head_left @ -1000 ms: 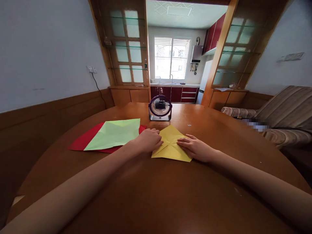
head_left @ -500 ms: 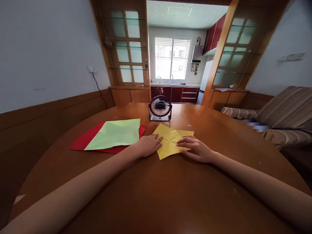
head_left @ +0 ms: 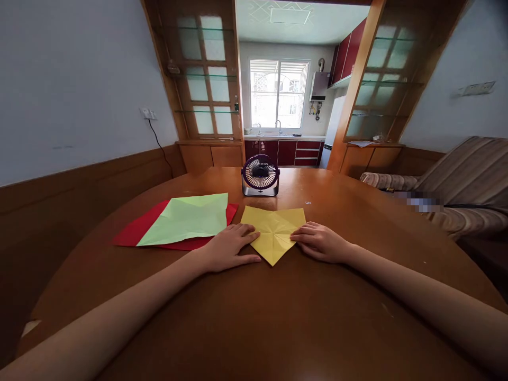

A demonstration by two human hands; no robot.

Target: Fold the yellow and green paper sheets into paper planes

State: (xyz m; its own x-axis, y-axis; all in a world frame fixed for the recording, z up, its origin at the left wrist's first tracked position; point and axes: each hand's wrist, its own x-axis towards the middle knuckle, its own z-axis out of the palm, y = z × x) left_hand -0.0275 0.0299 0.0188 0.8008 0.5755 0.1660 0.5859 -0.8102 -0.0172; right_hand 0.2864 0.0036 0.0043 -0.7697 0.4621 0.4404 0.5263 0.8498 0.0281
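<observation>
A creased yellow sheet of paper lies on the table in front of me, one corner pointing toward me and a notch along its far edge. Creases meet near its middle. My left hand rests palm down at its left edge, fingertips on the paper, thumb stretched apart near the lower corner. At the right edge, my right hand touches the paper with its fingertips; the fingers are loosely bent and lie close together. Left of the yellow paper, a light green sheet lies on top of a red sheet.
A small purple desk fan stands behind the yellow paper on the round wooden table. To the right is a striped armchair. Glass-shelved cabinets frame an opening to a kitchen with a window.
The yellow paper has turned so that a corner points toward me and its far edge lies more level. My left hand has shifted left and nearer me, its thumb now spread.
</observation>
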